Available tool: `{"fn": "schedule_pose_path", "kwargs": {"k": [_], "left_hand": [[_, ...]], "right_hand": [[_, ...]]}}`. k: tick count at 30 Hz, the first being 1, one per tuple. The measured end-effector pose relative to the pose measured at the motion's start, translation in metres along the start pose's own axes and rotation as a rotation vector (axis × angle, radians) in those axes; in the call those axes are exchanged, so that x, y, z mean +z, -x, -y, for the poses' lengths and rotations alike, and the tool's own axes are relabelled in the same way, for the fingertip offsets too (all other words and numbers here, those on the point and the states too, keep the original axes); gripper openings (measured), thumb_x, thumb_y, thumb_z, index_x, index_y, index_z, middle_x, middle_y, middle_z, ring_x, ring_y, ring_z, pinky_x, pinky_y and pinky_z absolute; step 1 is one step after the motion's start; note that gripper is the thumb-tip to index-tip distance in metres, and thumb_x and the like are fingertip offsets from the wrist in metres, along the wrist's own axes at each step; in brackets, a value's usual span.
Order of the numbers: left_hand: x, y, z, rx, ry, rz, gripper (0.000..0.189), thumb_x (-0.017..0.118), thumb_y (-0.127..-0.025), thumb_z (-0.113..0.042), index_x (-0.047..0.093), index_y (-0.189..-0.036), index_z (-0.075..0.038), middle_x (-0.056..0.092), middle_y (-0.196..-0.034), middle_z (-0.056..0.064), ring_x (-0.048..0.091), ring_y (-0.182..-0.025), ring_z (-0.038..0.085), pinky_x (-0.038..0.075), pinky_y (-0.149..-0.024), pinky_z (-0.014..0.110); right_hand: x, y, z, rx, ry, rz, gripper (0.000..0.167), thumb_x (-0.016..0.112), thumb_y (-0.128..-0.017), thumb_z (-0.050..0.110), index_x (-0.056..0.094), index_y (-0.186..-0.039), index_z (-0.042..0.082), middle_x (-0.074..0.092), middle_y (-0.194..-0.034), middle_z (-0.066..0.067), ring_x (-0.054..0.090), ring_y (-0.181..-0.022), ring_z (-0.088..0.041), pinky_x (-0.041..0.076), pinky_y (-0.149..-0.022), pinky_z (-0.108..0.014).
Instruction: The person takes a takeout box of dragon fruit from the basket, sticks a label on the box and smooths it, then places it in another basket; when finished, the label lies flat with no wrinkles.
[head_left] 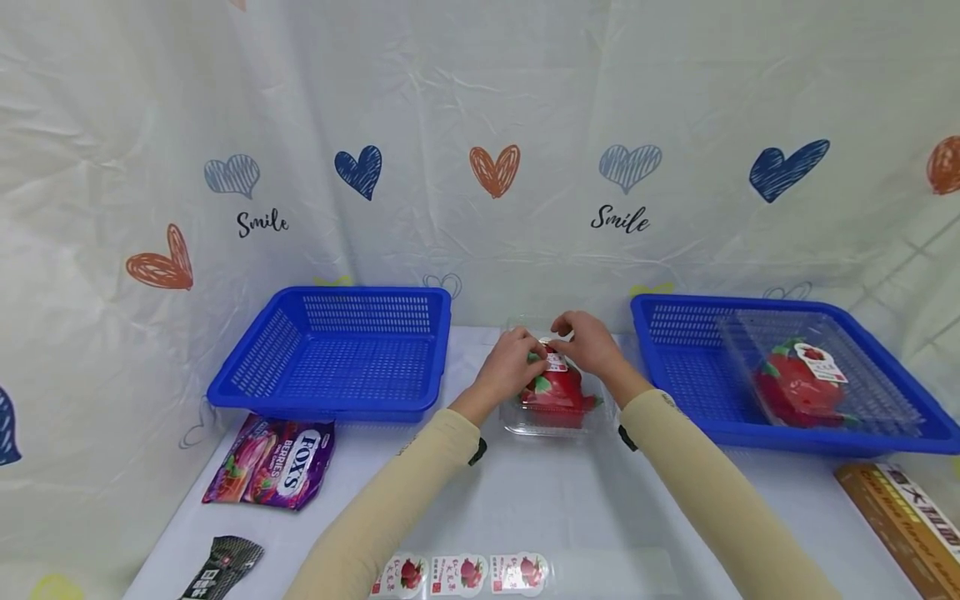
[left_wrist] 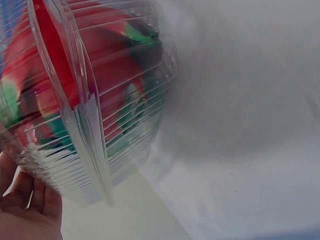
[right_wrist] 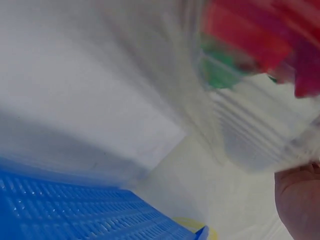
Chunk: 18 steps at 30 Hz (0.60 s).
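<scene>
A clear plastic clamshell box (head_left: 543, 421) stands between the hands, with a red and green dragon fruit (head_left: 551, 392) inside. On its lid is a white label (head_left: 557, 362) with a fruit picture. My left hand (head_left: 510, 367) reaches over from the left, its fingertips at the label; the left wrist view shows its loosely bent fingers against the ribbed plastic. From the other side comes my right hand (head_left: 588, 346), fingers arched, with thumb and fingertips at the label's upper end. Part of that end is hidden by the fingers. The right wrist view is blurred and shows mainly its palm.
An unfilled blue basket (head_left: 330, 412) stands left; another blue basket (head_left: 675, 358), right, holds a labelled boxed dragon fruit (head_left: 798, 387). A purple candy bag (head_left: 273, 462), a black packet (head_left: 221, 567) and a brown box (head_left: 900, 525) lie around. A strip of labels (head_left: 457, 575) lies at the front.
</scene>
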<state>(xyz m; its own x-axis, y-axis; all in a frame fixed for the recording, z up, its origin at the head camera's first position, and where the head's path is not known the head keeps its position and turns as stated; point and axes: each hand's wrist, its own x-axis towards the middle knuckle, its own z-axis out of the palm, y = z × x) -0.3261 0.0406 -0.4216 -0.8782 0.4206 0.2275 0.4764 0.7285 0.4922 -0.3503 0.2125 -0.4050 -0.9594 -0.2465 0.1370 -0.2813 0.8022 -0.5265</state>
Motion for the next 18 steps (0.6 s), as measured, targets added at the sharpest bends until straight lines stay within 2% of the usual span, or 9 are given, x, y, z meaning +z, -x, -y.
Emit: {"fn": "schedule_pose_path", "kwargs": {"k": [3,5,9,18], "left_hand": [[0.001,-0.001,0.001,-0.005,-0.021,-0.001,0.019,0.069,-0.092,-0.026,0.073,-0.104,-0.011,0.057,-0.109,0.001,0.052,-0.106,0.018,0.047,-0.087,0.025],[0.002,-0.001,0.002,0.005,-0.035,-0.007,0.020,0.069,-0.092,-0.027,0.073,-0.105,-0.012,0.058,-0.111,0.001,0.052,-0.108,0.018,0.047,-0.088,0.025],[0.001,-0.001,0.004,0.023,-0.039,-0.008,0.020,0.070,-0.092,-0.027,0.073,-0.105,-0.012,0.060,-0.116,0.001,0.054,-0.111,0.019,0.047,-0.091,0.027],[-0.001,-0.003,0.004,0.005,0.027,0.009,0.021,0.070,-0.092,-0.027,0.074,-0.105,-0.011,0.061,-0.116,0.003,0.054,-0.112,0.020,0.046,-0.094,0.030]], "right_hand": [[-0.002,0.005,0.000,0.002,0.003,0.032,0.019,0.067,-0.093,0.015,0.067,-0.103,-0.001,0.065,-0.102,-0.016,0.062,-0.090,-0.030,0.054,-0.078,-0.041],[-0.004,0.010,-0.001,0.011,-0.007,0.063,0.017,0.066,-0.093,0.015,0.069,-0.101,0.000,0.066,-0.099,-0.014,0.062,-0.087,-0.027,0.054,-0.074,-0.037],[-0.005,0.021,-0.001,0.016,-0.039,0.115,0.016,0.066,-0.094,0.015,0.070,-0.102,0.002,0.068,-0.097,-0.011,0.063,-0.083,-0.023,0.055,-0.071,-0.032],[-0.009,0.034,0.000,0.015,-0.068,0.144,0.021,0.067,-0.093,0.018,0.069,-0.106,0.002,0.067,-0.102,-0.013,0.063,-0.088,-0.024,0.056,-0.074,-0.034]]}}
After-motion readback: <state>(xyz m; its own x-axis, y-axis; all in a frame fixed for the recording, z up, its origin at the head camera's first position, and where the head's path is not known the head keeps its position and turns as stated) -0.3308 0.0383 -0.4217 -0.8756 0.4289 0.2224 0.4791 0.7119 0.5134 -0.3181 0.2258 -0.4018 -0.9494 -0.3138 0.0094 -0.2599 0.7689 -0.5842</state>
